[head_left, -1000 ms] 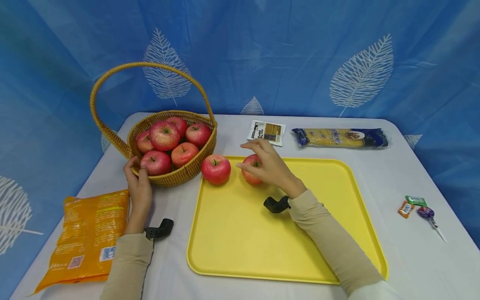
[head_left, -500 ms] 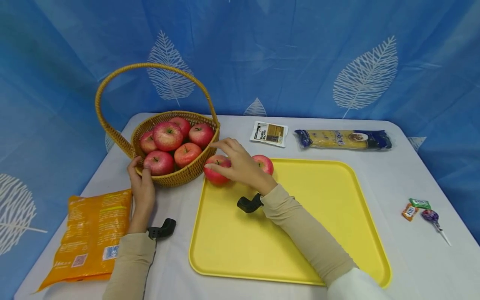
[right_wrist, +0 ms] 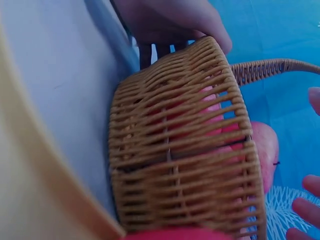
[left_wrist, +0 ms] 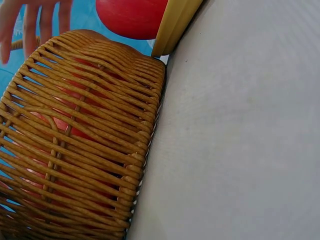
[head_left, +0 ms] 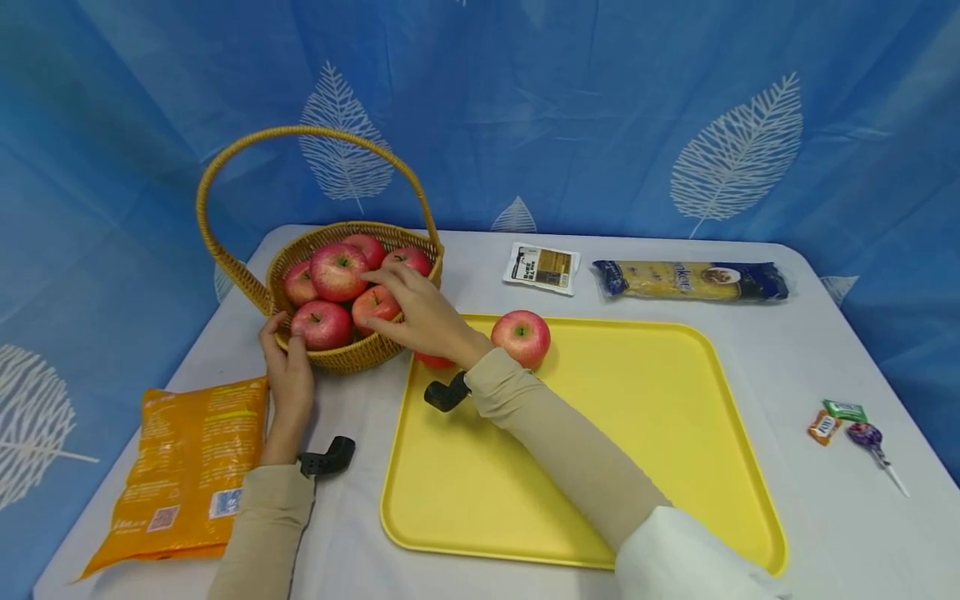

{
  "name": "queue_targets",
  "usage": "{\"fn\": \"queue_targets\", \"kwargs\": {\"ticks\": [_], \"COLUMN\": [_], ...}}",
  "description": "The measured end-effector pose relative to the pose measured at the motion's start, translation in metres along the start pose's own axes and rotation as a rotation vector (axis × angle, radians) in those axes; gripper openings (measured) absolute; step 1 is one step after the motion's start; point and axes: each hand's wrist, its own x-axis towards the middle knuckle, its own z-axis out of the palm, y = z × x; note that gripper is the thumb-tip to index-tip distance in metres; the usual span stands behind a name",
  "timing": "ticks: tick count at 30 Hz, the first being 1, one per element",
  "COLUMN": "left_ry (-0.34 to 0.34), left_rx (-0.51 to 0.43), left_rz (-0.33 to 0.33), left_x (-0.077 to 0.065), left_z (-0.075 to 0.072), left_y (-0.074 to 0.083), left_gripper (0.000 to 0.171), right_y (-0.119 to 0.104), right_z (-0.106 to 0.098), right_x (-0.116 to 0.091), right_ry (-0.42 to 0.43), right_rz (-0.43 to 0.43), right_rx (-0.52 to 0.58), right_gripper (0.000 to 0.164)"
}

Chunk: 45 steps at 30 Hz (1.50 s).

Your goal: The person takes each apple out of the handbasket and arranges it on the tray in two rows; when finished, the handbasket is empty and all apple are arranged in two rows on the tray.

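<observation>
A wicker basket (head_left: 352,358) with a tall arched handle holds several red apples (head_left: 339,272). My left hand (head_left: 291,379) grips its near-left rim, thumb over the edge, as the right wrist view also shows. Above the basket's right side my right hand (head_left: 423,312) is spread, fingers apart around an orange-red apple (head_left: 375,307). The left wrist view shows this hand's fingers (left_wrist: 45,20) straight, over the wicker side. One apple (head_left: 521,337) rests at the back edge of a yellow tray (head_left: 585,558); another apple (head_left: 433,361) at the tray's corner is mostly hidden by my right hand.
An orange bag (head_left: 195,467) lies at the left. Behind the tray are a small white-and-brown packet (head_left: 542,268) and a long blue-and-yellow package (head_left: 690,281). Two small wrapped candies (head_left: 843,410) and a lollipop (head_left: 866,435) lie at the right. A blue curtain (head_left: 585,125) hangs behind.
My right hand has moved left, from the right apple on the tray, past the left one, to over the basket. The left hand stays on the rim. The apples have not moved.
</observation>
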Motion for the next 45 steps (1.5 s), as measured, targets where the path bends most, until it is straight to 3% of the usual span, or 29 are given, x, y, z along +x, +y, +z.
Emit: {"fn": "queue_targets", "kwargs": {"ticks": [9, 15, 24, 28, 34, 37, 45], "left_ry": [-0.006, -0.001, -0.02, -0.008, 0.002, 0.002, -0.002], "left_rx": [0.011, 0.006, 0.012, 0.018, 0.022, 0.022, 0.015], "left_rz": [-0.001, -0.001, -0.014, 0.003, 0.025, 0.023, 0.026], "left_x": [-0.002, 0.001, -0.004, -0.003, -0.002, -0.003, 0.0], "left_z": [-0.002, -0.001, 0.001, 0.0, -0.002, -0.002, -0.002], "left_y": [0.001, -0.002, -0.001, 0.0, -0.002, -0.003, -0.004], "left_gripper": [0.041, 0.04, 0.041, 0.041, 0.04, 0.04, 0.04], "right_y": [-0.003, -0.001, 0.002, 0.003, 0.004, 0.004, 0.008], "right_z": [0.014, 0.024, 0.039, 0.042, 0.041, 0.04, 0.04], "right_x": [0.026, 0.04, 0.047, 0.054, 0.064, 0.066, 0.068], "right_ry": [0.037, 0.175, 0.22, 0.162, -0.052, -0.123, -0.12], "right_rz": [0.007, 0.035, 0.192, 0.251, 0.347, 0.37, 0.283], "right_rx": [0.079, 0.094, 0.249, 0.307, 0.366, 0.375, 0.278], "right_gripper": [0.054, 0.047, 0.051, 0.06, 0.095, 0.105, 0.097]}}
